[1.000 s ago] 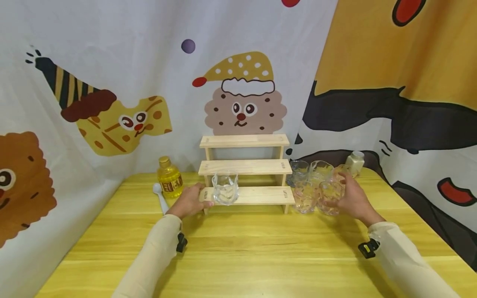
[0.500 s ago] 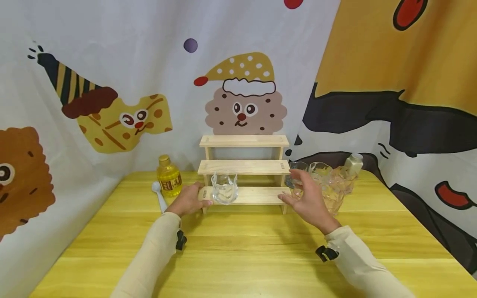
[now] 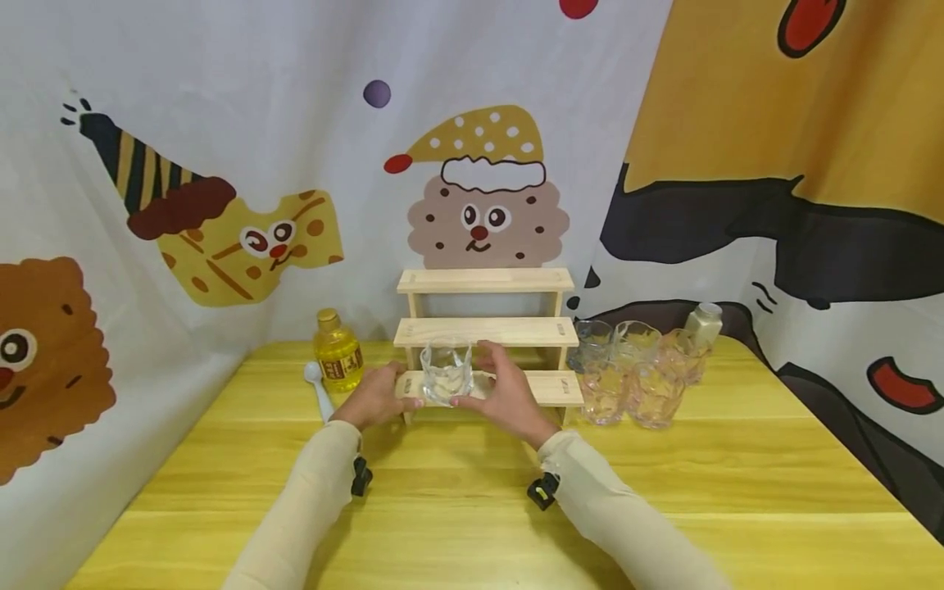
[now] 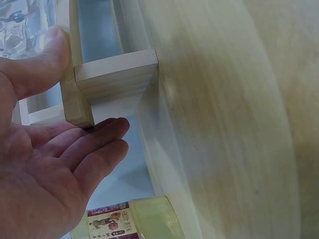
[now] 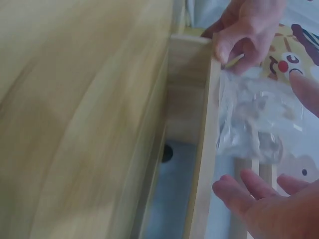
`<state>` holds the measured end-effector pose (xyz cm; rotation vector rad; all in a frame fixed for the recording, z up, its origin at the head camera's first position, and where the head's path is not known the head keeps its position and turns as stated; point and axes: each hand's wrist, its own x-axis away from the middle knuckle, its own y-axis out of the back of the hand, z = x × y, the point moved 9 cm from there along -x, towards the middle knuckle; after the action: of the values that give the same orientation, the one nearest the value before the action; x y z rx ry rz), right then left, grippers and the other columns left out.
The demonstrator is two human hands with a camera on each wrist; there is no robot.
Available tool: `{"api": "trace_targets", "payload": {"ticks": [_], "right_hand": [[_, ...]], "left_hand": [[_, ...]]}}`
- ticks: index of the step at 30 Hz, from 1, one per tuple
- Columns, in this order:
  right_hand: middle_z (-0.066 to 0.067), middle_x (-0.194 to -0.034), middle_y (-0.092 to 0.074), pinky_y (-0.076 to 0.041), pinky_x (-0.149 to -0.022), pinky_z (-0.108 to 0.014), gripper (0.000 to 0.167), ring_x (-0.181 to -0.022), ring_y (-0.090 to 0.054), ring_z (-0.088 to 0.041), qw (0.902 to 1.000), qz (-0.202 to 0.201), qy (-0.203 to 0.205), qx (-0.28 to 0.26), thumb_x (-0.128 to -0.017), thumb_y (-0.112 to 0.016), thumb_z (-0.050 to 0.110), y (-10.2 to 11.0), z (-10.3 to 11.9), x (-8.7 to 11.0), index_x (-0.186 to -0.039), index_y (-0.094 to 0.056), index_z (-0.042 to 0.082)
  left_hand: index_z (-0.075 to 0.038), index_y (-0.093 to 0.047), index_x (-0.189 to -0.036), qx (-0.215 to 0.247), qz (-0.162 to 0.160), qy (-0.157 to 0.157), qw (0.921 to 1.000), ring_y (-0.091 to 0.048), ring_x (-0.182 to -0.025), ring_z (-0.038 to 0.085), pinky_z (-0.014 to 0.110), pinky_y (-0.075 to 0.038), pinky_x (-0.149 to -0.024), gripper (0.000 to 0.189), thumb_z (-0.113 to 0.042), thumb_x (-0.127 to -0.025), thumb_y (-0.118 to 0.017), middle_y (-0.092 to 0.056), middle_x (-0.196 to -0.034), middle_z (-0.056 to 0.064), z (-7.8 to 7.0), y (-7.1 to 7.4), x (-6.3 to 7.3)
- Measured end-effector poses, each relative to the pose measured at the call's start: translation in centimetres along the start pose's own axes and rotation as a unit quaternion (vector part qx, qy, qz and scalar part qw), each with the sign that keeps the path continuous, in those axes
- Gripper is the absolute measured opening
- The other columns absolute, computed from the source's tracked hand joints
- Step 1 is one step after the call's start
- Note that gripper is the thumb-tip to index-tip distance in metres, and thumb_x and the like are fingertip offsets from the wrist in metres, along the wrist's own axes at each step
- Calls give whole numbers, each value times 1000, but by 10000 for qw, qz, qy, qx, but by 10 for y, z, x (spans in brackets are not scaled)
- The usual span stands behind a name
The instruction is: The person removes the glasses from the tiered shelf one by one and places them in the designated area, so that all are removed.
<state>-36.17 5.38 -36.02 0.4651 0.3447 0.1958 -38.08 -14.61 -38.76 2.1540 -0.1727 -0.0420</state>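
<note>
A three-tier wooden display shelf (image 3: 487,331) stands on the table against the curtain. On its lowest step, left of the middle, sits a clear drinking glass (image 3: 447,377), upright. My left hand (image 3: 374,397) holds the left end of that step, thumb on the board (image 4: 70,94) and fingers round its end in the left wrist view. Close to the glass's right side is my right hand (image 3: 510,397), thumb and fingers spread. The right wrist view shows a gap between its fingertips (image 5: 232,191) and the glass.
Right of the shelf stand several glasses, among them a pink glass (image 3: 655,395) and a bluish glass (image 3: 590,344), with a white-capped jar (image 3: 704,324) behind. Left are a yellow oil bottle (image 3: 338,352) and a pale spoon (image 3: 319,392). A patterned curtain (image 3: 295,123) hangs behind.
My right hand has come left from the pink glasses, past the shelf's right end, to the clear glass. My left hand stays on the shelf end; the clear glass has not moved.
</note>
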Motion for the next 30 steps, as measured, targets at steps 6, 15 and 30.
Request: {"api": "trace_targets", "payload": {"ticks": [6,15,30], "right_hand": [[-23,-137,-56,-46,-109,-56,104,-130,-55,-42,9998,45,-82,-159,-74,-90,24,-18,5,-12,-157,-28,13],[-17,-136,-60,-51,-99,-53,90,-121,-59,-36,9999,-85,-99,92,-79,-86,22,-20,6,-24,-155,-37,23],[-16,-134,-63,-55,-94,-47,85,-115,-64,-36,9996,-174,-217,56,-78,-87,20,-14,6,-21,-151,-44,14]], "left_hand": [[1,-45,-146,-13,-12,46,10000,-57,-124,40,54,-48,-103,70,-30,-91,-75,-58,-138,27,2,-1,-1],[0,-48,-144,-90,-76,-7,9999,-61,-117,35,51,-50,-99,68,-30,-91,-76,-62,-133,24,2,-1,-2],[1,-46,-145,-56,-35,28,10000,-60,-119,37,52,-50,-100,68,-29,-91,-75,-61,-134,25,1,-3,-2]]}}
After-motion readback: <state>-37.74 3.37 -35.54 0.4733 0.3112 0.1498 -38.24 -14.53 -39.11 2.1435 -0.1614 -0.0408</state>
